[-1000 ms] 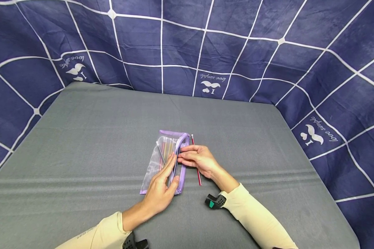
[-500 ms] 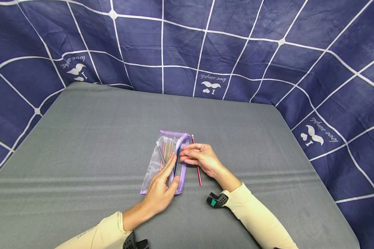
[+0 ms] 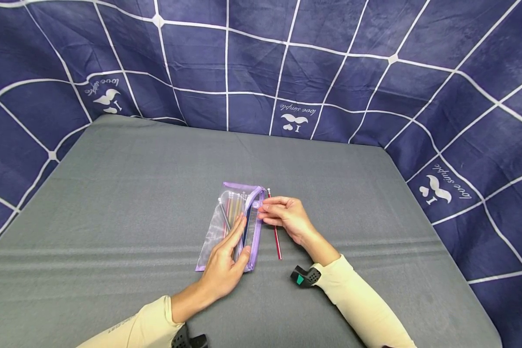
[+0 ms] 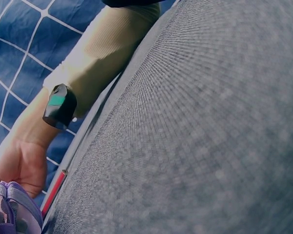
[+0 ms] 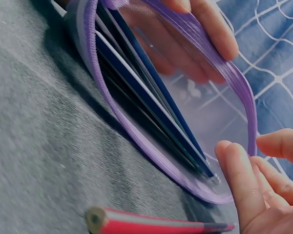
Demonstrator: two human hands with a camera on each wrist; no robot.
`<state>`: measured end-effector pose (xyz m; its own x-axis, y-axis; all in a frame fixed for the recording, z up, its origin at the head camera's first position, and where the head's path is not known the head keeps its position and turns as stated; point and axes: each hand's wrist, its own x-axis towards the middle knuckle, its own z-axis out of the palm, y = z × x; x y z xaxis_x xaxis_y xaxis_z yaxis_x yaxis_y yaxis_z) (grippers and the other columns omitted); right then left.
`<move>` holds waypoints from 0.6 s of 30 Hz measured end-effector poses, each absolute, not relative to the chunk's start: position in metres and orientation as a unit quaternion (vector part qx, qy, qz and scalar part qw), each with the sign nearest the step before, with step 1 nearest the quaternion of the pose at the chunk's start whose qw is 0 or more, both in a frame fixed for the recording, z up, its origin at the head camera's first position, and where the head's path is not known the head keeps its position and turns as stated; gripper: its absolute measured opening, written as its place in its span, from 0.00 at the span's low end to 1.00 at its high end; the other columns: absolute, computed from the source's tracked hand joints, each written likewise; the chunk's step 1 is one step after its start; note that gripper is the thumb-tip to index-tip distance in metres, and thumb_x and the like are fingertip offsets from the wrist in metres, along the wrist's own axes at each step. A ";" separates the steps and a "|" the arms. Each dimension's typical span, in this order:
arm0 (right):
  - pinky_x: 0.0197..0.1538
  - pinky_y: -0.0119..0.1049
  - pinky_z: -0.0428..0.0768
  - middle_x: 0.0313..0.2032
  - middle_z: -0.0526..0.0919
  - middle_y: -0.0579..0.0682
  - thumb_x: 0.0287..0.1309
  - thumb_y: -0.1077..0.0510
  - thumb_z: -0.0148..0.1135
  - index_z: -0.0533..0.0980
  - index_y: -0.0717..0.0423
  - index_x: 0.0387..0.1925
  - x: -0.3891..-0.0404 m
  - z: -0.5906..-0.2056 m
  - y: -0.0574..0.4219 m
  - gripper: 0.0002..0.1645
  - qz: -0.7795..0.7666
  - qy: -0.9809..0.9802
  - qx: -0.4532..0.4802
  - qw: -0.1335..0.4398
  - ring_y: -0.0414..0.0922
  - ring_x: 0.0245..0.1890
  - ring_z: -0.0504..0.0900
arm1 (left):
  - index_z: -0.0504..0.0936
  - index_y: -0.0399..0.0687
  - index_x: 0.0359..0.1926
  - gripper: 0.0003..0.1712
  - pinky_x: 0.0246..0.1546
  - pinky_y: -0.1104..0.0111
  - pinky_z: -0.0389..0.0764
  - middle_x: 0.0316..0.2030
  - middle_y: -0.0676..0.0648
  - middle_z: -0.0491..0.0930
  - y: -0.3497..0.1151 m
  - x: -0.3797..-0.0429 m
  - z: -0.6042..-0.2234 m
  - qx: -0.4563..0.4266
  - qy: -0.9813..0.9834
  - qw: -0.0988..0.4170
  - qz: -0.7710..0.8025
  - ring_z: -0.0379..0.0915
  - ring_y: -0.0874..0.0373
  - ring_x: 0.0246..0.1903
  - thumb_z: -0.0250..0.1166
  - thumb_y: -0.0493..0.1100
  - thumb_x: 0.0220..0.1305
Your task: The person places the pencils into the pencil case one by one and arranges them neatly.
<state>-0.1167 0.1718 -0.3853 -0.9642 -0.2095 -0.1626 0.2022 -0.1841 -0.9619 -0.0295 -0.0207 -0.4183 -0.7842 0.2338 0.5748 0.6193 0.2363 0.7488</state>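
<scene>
A clear mesh pencil case point(image 3: 211, 241) with purple edging lies on the grey surface, its zip side gaping. Several pencils point(image 5: 141, 92), dark blue ones among them, rest inside it. My left hand point(image 3: 222, 268) holds the case by its raised upper side, some fingers showing through the mesh in the right wrist view. At the right edge of the opening is my right hand point(image 3: 289, 217), its fingertips beside the purple rim and no pencil visible between them. A red striped pencil point(image 3: 278, 246) lies outside, just right of the case and partly behind that hand.
Grey fabric point(image 3: 156, 159) covers the flat surface and has a few creases. A blue curtain point(image 3: 252, 63) with white grid lines stands behind and at the sides. Black wrist devices point(image 3: 305, 276) sit by both cuffs.
My right hand has drawn back to the right from inside the opening to the rim, leaving a dark blue pencil in the case. The left hand has stayed in place.
</scene>
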 end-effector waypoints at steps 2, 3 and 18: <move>0.38 0.32 0.86 0.30 0.87 0.51 0.62 0.73 0.58 0.69 0.84 0.55 -0.118 -0.385 0.174 0.22 -0.766 0.630 0.001 0.127 0.43 0.31 0.88 | 0.61 0.29 0.71 0.37 0.72 0.59 0.54 0.72 0.35 0.59 -0.021 -0.030 -0.418 -0.279 -0.766 0.175 -0.552 0.54 0.40 0.71 0.60 0.28 0.61; 0.38 0.32 0.86 0.30 0.87 0.51 0.61 0.73 0.58 0.69 0.84 0.55 -0.119 -0.385 0.175 0.22 -0.766 0.631 0.004 0.124 0.42 0.31 0.88 | 0.61 0.29 0.71 0.37 0.72 0.59 0.54 0.72 0.35 0.59 -0.021 -0.030 -0.418 -0.279 -0.766 0.176 -0.551 0.55 0.40 0.71 0.60 0.28 0.61; 0.36 0.34 0.87 0.29 0.87 0.55 0.61 0.73 0.60 0.69 0.85 0.52 -0.127 -0.383 0.192 0.21 -0.766 0.636 0.026 0.091 0.44 0.28 0.87 | 0.61 0.28 0.70 0.36 0.72 0.59 0.55 0.71 0.34 0.59 -0.020 -0.030 -0.420 -0.282 -0.764 0.184 -0.551 0.55 0.40 0.70 0.60 0.28 0.61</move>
<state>-0.1270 0.1915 -0.3831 -0.9820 -0.1064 -0.1564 0.1732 -0.1737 -0.9694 -0.0302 -0.0202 -0.4196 -0.7733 0.2277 0.5917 0.6333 0.2343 0.7375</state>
